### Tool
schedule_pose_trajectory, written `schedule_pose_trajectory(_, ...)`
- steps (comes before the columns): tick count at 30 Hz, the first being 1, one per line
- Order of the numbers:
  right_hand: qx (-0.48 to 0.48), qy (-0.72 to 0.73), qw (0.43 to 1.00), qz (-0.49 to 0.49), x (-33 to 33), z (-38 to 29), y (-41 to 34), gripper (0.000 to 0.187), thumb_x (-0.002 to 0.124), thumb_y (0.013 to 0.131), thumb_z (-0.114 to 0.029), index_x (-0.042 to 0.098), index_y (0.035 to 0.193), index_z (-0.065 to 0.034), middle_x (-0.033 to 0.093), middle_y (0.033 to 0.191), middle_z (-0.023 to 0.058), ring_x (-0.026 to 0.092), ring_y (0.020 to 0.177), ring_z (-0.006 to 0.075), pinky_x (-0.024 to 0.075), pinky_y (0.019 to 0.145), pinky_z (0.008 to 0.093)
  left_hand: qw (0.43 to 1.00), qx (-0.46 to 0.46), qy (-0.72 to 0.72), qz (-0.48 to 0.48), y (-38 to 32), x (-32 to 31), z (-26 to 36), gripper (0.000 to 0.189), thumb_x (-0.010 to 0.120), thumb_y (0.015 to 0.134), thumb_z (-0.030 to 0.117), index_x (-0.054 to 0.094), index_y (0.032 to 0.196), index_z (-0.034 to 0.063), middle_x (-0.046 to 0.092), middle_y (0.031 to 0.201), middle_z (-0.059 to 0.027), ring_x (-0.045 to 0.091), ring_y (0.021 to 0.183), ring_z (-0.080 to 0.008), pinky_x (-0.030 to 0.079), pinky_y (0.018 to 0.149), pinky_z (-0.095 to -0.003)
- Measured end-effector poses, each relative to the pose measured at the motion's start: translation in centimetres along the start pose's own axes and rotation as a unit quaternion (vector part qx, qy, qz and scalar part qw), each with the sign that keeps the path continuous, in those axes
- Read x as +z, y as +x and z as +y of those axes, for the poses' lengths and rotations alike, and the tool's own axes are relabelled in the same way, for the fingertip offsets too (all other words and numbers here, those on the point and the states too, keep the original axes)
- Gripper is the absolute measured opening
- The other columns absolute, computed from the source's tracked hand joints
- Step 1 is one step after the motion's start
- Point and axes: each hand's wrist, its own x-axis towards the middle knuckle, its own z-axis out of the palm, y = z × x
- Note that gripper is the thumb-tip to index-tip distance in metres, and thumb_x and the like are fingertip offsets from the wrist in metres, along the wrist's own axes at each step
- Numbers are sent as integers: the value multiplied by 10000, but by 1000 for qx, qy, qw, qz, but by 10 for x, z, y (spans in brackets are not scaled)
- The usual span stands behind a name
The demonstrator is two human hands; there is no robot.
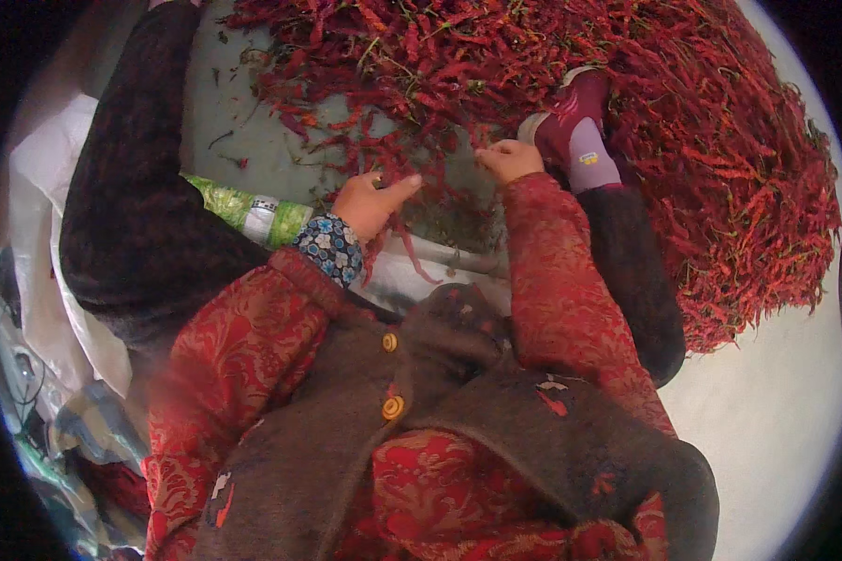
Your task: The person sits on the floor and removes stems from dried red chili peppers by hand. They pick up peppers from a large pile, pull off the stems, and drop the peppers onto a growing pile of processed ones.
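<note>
A large heap of dried red chili peppers (709, 182) fills the top and right of the head view. My left hand (377, 203) is over the heap's near edge, holding several red chili peppers (412, 252) that hang below the palm. To its right, my right hand (509, 160) has its fingers pinched together at a red chili pepper (480, 134), beside my maroon shoe. Whether that pepper is loose or part of the pile behind is hard to tell. Scattered peppers and stem bits lie between and beyond the hands.
My outstretched legs in dark trousers flank the work area. A green wrapped roll or packet (242, 210) lies by my left leg. White sheeting (49, 175) and bundled cloth (98, 428) are at the far left. My right shoe (579, 105) touches the heap.
</note>
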Motion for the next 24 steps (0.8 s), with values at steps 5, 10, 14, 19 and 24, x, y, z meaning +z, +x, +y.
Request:
schedule_pose_trajectory(5,73,125,987,-65,-17,-15,-57,271,649,658,-273,616,727,-14,592,649,54,529,531,118,422,499,262,985,-106,-97,-92,-9,-6,19,329,587,748,349,594,863,41,497,627,27,425,577,-66,334,531,-207)
schedule_pose_trajectory(10,79,318,933,-150,5,-49,-107,182,627,697,-200,590,731,-25,551,608,36,494,485,103,395,440,246,987,-12,-56,-150,-22,-1,24,333,563,767,330,586,903,26,545,701,4,474,626,-69,376,584,-213)
schedule_pose_trajectory(14,12,301,943,-142,21,-62,-121,168,619,699,-160,576,761,-10,549,620,35,503,521,103,409,480,248,983,66,-83,-150,-27,2,27,376,582,741,361,584,902,21,576,765,-31,515,680,-80,414,628,-224)
schedule_pose_trajectory(19,-187,94,978,7,35,-77,-122,213,588,701,-156,583,874,-32,601,715,63,559,618,133,439,583,271,980,66,-116,-147,-24,-1,20,362,582,752,319,568,936,8,588,851,-51,531,746,-80,422,669,-220)
schedule_pose_trajectory(24,-137,160,975,-77,16,-58,-104,241,575,702,-184,585,915,-72,604,791,125,580,706,265,452,647,322,981,64,-135,-122,-26,-7,32,311,578,768,267,558,940,9,591,827,-46,535,729,-83,430,655,-221)
